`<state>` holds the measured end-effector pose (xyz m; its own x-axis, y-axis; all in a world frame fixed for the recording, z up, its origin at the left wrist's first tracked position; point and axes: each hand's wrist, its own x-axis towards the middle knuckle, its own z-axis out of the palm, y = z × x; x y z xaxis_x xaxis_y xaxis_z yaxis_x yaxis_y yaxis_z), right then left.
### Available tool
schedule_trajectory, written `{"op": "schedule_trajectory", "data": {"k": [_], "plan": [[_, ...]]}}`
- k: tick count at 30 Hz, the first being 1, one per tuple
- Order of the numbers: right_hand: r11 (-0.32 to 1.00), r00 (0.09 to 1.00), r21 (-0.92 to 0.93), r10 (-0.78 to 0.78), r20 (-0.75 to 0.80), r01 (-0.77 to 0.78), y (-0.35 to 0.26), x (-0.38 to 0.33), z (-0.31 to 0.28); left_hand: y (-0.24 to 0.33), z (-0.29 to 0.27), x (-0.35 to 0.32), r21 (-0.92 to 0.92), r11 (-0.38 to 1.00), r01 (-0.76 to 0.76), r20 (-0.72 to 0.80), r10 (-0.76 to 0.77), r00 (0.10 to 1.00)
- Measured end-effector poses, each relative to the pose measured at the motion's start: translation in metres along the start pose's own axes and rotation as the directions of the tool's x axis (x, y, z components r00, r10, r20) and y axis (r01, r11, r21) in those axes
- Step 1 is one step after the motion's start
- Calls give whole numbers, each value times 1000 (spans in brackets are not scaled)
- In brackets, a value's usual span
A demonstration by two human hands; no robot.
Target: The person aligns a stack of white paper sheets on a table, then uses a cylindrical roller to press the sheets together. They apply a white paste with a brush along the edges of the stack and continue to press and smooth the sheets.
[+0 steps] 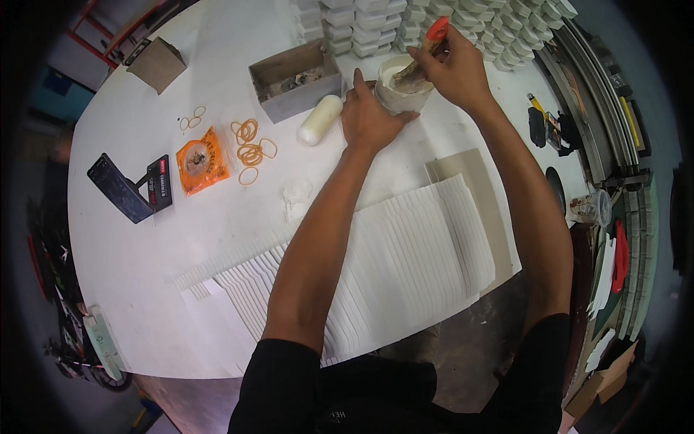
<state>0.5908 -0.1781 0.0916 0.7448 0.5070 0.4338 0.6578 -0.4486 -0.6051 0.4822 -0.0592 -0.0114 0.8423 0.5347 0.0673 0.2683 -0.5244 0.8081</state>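
Note:
My left hand is wrapped round the near side of a round white tub, its fingers and thumb spread along the wall. In my right hand is a paint brush with a red handle end. The brush slants down into the tub, its lower part against the inner wall; pale stuff coats the tub and brush. Beside my left hand a cream-white bottle lies on its side. Below my forearms, many white sheets lie fanned out in overlapping rows on the white table.
An open grey box stands left of the tub. Rubber bands, an orange packet and a phone propped on a black box lie further left. Stacked folded white pieces line the far edge.

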Motion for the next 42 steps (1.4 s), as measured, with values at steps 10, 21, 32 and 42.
{"op": "schedule_trajectory", "data": {"k": [10,21,32,42], "plan": [[990,995,126,68,-74,-58,-38,1,-40,-3,5,-4,68,996,-66,-49,69,996],[984,995,174,55,-83,-40,-47,-6,-55,-19,0,-5,234,941,-244,42,241,970],[959,992,279,73,-104,-41,-44,-13,-55,-9,-1,-7,146,978,-149,29,147,989],[997,968,60,54,-244,-40,-47,-46,-39,4,0,-10,169,983,-68,14,67,998]]}}
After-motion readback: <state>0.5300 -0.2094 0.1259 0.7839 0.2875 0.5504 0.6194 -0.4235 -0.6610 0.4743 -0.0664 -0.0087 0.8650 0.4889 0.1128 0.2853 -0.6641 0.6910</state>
